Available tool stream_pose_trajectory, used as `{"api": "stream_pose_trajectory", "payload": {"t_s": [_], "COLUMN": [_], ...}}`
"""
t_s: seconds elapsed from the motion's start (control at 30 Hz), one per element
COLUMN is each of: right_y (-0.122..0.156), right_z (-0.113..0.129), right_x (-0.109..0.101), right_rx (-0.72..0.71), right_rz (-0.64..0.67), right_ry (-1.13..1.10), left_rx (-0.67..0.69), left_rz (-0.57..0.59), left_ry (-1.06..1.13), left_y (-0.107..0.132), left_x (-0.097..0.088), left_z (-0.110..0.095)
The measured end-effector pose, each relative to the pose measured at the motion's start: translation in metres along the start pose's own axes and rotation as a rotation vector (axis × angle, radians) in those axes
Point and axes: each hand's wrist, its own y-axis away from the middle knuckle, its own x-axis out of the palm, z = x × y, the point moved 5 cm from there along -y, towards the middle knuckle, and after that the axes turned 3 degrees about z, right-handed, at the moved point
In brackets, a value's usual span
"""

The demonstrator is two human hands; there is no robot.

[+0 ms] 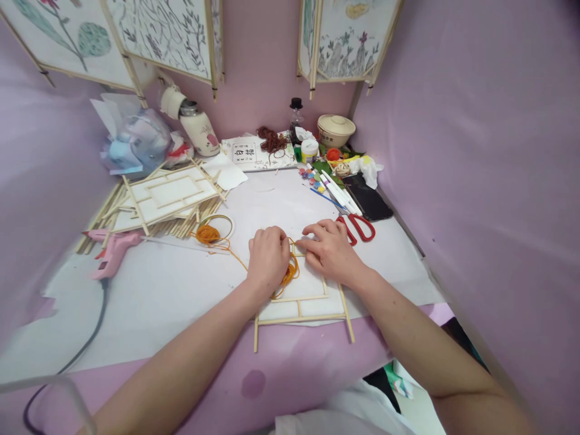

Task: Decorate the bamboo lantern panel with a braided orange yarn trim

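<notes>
Both hands (299,254) on frame (301,302) w/ cord (290,275)

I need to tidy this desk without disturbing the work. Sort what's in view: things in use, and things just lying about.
In use:
- left hand, closed on the orange cord
- right hand, pressing on the wooden frame panel
- cord coil, joined to that cord

Lying about:
- pink glue gun
- red scissors
- stack of frames
- white markers
- thermos
- lidded bowl
</notes>
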Motion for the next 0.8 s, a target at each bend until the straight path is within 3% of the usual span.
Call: {"api": "stream_pose_trajectory", "payload": {"t_s": [0.37, 0.8], "right_y": [0.0, 0.0], "right_z": [0.0, -0.001], "right_x": [-0.002, -0.001], "right_rx": [0.017, 0.016], "right_rz": [0.013, 0.024], "right_ry": [-0.006, 0.008], "left_rx": [0.129, 0.093], "left_rz": [0.005, 0.007], "left_ry": [0.166, 0.068], "left_y": [0.002, -0.009], "left_x": [0.001, 0.001], "left_z": [0.001, -0.001]}}
